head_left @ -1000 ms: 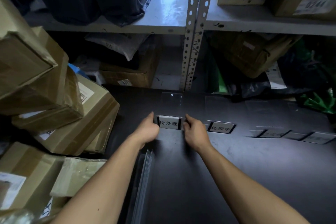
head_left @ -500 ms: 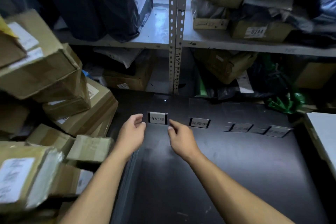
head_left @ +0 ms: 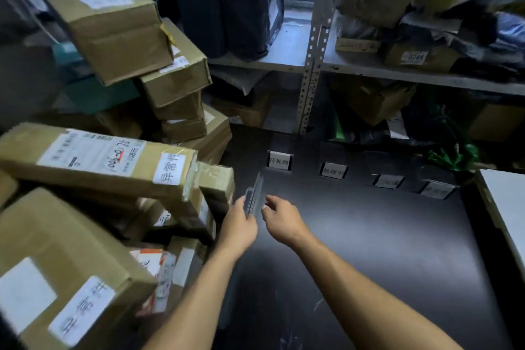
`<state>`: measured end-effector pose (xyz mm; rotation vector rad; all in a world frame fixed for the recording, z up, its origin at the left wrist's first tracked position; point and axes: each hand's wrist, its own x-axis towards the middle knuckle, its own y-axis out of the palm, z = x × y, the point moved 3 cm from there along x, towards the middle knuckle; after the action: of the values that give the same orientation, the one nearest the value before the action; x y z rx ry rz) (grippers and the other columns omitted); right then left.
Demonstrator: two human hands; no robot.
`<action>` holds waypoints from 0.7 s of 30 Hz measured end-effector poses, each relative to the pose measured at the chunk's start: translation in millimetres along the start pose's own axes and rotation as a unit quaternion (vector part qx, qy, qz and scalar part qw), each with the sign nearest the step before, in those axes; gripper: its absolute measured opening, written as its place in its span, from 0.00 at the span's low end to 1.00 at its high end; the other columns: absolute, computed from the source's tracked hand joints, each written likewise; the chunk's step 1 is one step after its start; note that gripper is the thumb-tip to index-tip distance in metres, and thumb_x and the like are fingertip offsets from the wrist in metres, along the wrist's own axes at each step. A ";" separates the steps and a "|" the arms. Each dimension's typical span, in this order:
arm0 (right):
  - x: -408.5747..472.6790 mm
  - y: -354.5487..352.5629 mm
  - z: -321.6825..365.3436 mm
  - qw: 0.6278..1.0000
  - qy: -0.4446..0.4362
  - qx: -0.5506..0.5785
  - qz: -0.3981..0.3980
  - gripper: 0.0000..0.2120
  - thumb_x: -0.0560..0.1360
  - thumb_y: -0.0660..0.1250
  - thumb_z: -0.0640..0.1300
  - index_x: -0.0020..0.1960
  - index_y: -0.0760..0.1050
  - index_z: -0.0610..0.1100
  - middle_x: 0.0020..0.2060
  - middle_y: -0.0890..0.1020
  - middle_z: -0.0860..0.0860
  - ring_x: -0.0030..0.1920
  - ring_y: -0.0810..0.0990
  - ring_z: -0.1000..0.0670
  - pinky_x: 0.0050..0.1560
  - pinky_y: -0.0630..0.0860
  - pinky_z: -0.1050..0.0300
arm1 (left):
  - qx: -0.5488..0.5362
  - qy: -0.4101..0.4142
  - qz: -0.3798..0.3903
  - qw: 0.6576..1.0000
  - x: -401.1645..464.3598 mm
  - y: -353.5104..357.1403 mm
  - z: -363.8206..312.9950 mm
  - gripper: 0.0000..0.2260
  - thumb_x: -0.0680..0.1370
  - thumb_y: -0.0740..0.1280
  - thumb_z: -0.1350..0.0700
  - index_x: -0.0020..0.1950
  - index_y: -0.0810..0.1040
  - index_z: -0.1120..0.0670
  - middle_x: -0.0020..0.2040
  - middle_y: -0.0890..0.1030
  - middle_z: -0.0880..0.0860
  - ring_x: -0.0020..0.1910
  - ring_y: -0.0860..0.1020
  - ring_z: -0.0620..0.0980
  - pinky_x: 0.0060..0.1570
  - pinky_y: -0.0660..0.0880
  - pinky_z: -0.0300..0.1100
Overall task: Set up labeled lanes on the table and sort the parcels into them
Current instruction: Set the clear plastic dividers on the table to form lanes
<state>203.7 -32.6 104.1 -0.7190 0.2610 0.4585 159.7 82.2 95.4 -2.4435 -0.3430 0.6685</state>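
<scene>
Table (head_left: 383,250): dark, matte top; bears everything listed below.

Parcels (head_left: 93,162): taped cardboard cartons heaped at the table's left edge, several tilted and leaning on one another. Judged stiff, moderately heavy, tape-slick on the faces; best taken by two opposite edges, top cartons first, since the heap looks ready to slide.

Clear dividers (head_left: 253,196): a thin stack of transparent sheets standing on edge between the heap and the first sign. Judged light, rigid, slippery, liable to crack or scratch; best gripped by the long edges, one sheet at a time.

Lane signs: four in a row along the far side, first sign (head_left: 279,160), second sign (head_left: 333,170), third sign (head_left: 388,181), fourth sign (head_left: 436,189); the last two too blurred to read.

Left hand (head_left: 237,226): fingers curled round the near end of the dividers.

Right hand (head_left: 281,220): fingers loose, tips just beside the stack, grasping nothing visible.

Change: half a second ago both hands flanked the first sign; now they are drawn back toward the body and onto the dividers.
</scene>
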 end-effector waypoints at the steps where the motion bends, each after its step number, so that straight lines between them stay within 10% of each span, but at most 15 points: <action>1: -6.8 10.6 -1.3 1.000 0.015 -0.002 0.014 0.20 0.81 0.57 0.43 0.72 0.70 0.40 0.69 0.75 0.43 0.69 0.73 0.44 0.67 0.68 0.55 | 0.005 -0.012 0.018 1.000 -7.3 2.5 10.1 0.25 0.82 0.61 0.59 0.78 0.60 0.55 0.75 0.68 0.57 0.73 0.68 0.56 0.67 0.65 0.44; 5: -35.1 53.8 -9.2 0.996 0.051 0.023 0.065 0.17 0.82 0.56 0.42 0.67 0.72 0.38 0.64 0.77 0.38 0.63 0.77 0.41 0.57 0.71 0.57 | 0.024 -0.063 0.096 0.993 -35.5 12.8 55.7 0.28 0.82 0.60 0.54 0.81 0.55 0.52 0.74 0.69 0.58 0.70 0.71 0.57 0.59 0.70 0.42; 10: -50.4 93.4 -17.4 0.988 0.076 0.052 0.123 0.19 0.83 0.55 0.50 0.70 0.65 0.41 0.63 0.74 0.41 0.63 0.75 0.42 0.69 0.69 0.44 | -0.022 -0.080 0.166 0.983 -52.5 13.0 95.7 0.23 0.82 0.56 0.53 0.78 0.61 0.45 0.75 0.70 0.53 0.70 0.71 0.52 0.64 0.66 0.41; 21: -57.9 107.4 -17.0 0.986 0.084 0.073 0.124 0.29 0.84 0.51 0.54 0.80 0.51 0.45 0.75 0.66 0.44 0.71 0.69 0.43 0.72 0.66 0.44 | -0.006 -0.025 0.035 0.999 -63.8 -25.0 77.5 0.24 0.81 0.57 0.56 0.77 0.63 0.43 0.72 0.73 0.54 0.69 0.72 0.56 0.65 0.70 0.47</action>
<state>99.8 8.5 52.5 -0.5842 0.5416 0.6100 62.4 113.9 79.8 -2.4627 -0.2818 0.7598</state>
